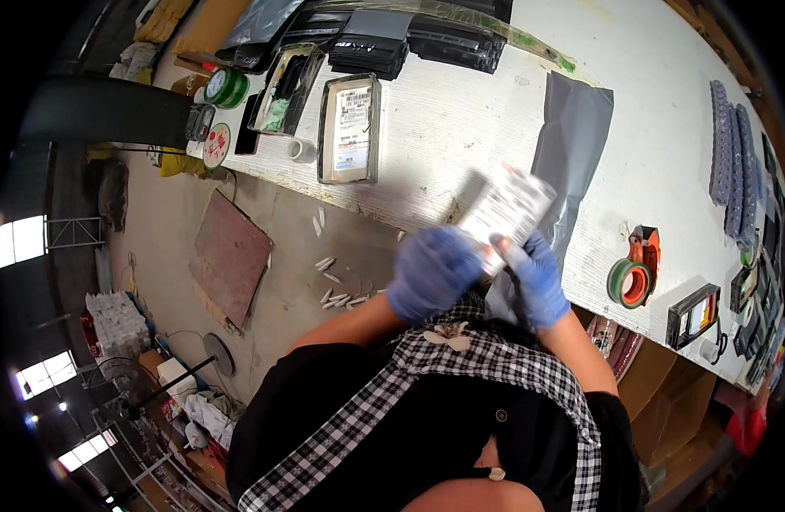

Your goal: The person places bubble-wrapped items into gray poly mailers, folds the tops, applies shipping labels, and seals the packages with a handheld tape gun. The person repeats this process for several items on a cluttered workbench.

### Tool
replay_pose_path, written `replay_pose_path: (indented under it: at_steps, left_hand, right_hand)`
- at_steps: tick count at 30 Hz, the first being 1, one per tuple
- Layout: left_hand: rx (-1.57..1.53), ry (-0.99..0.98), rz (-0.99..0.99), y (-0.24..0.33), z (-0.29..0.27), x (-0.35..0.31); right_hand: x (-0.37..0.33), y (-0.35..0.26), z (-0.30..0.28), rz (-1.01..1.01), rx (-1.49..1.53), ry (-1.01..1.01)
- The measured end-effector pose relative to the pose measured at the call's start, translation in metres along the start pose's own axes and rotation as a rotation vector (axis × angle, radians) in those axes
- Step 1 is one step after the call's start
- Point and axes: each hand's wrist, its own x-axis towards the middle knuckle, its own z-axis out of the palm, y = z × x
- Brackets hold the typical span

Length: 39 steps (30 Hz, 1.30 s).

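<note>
Blue gloves cover both my hands, their fingertips partly bare. My right hand [535, 282] grips a printed white shipping label [510, 207] at its lower edge, thumb on top. Beside the label's lower left corner, my left hand [435, 271] is curled closed and blurred by motion; what its fingers hold, if anything, is hidden. A long grey plastic mailing bag [576, 141] lies over the table under and beyond my right hand, its near end hanging toward my lap. Left of my hands, a shallow tray [375, 128] holds a stack of printed labels [352, 128].
Stacked black mailing bags [367, 53] lie along the far side of the white table [657, 102]. An orange tape dispenser [644, 256] stands at right, near a small boxed device [693, 316]. Green tape [228, 87] sits at left. White paper rolls [337, 299] litter the floor.
</note>
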Motion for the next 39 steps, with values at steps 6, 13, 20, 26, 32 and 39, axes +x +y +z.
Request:
replay_pose_path:
  at_steps: [6, 13, 20, 26, 32, 39]
  left_hand:
    - [-0.33, 0.294, -0.309, 0.034, -0.002, 0.036]
    - [-1.592, -0.032, -1.1, 0.032, 0.015, 0.027]
    - [-1.561, -0.096, -1.13, 0.04, 0.017, 0.031]
    - [-1.512, -0.122, -1.009, 0.043, 0.018, 0.03]
    - [-1.467, -0.063, -0.935, 0.047, 0.017, 0.028]
    - [-1.284, 0.01, -0.864, 0.053, 0.025, 0.028]
  right_hand:
    - [-0.003, -0.023, -0.006, -0.083, 0.069, 0.338]
    - [-0.022, -0.039, -0.022, -0.141, 0.054, 0.348]
    - [-0.034, -0.039, -0.031, -0.17, 0.054, 0.33]
    - [-0.035, -0.025, -0.038, -0.344, -0.399, 0.467]
    - [-0.064, -0.018, -0.034, -0.541, -0.713, 0.067]
    - [-0.062, -0.003, -0.025, -0.768, -0.917, 0.217]
